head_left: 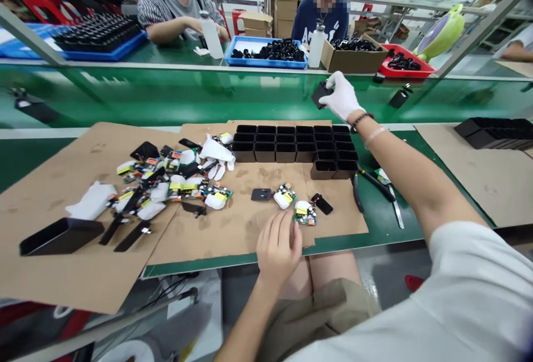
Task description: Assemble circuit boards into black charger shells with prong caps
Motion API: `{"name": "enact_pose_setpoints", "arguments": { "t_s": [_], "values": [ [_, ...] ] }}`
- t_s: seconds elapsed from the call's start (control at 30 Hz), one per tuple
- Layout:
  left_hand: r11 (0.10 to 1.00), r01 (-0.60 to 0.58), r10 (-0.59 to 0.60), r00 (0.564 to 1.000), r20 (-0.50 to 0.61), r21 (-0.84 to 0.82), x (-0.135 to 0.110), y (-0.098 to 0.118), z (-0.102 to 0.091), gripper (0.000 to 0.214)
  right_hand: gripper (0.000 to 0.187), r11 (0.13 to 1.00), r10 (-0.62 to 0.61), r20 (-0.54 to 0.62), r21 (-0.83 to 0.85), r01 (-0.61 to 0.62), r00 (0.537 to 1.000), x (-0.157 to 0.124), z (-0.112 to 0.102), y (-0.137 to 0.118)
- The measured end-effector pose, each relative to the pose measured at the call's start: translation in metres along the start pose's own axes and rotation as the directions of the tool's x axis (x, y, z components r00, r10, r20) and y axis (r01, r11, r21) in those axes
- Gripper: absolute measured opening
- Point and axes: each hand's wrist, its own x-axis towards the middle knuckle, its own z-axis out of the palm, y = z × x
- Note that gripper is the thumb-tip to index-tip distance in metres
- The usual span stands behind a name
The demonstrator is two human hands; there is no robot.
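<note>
My right hand (342, 97), in a white glove, is stretched out over the green belt and grips a small black casing (321, 94) above the far edge of a black compartment tray (291, 142). My left hand (278, 246) is bare and rests on the brown cardboard sheet (233, 223), fingers loosely curled, holding nothing, just short of two small circuit boards (305, 212) with white parts. A black flat cover (261, 194) and a small black piece (322, 204) lie beside them.
A heap of circuit boards, white parts and black covers (166, 184) lies to the left, with a black box (60, 236) nearer. Pliers (377, 183) and a knife lie right of the tray. Two people sit across the belt behind trays of black parts (266, 51).
</note>
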Motion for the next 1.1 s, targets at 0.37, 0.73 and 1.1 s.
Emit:
{"name": "enact_pose_setpoints", "arguments": {
  "t_s": [0.37,0.73,1.1],
  "values": [
    [1.0,0.024,-0.024,1.0,0.001,0.0,-0.002,-0.001,0.0,0.028,0.038,0.959,-0.073,0.213,-0.253,0.127,0.974,-0.027,-0.016,-0.003],
    [0.99,0.075,-0.065,0.994,0.085,-0.121,-0.001,-0.004,-0.003,0.02,0.021,0.861,-0.144,0.054,-0.486,0.152,0.988,-0.205,-0.042,0.081],
    [0.659,0.394,0.049,0.828,0.559,-0.641,0.012,0.005,-0.063,0.08,0.023,0.743,-0.664,0.214,0.08,0.665,0.716,-0.304,-0.025,-0.002]
  ]
}}
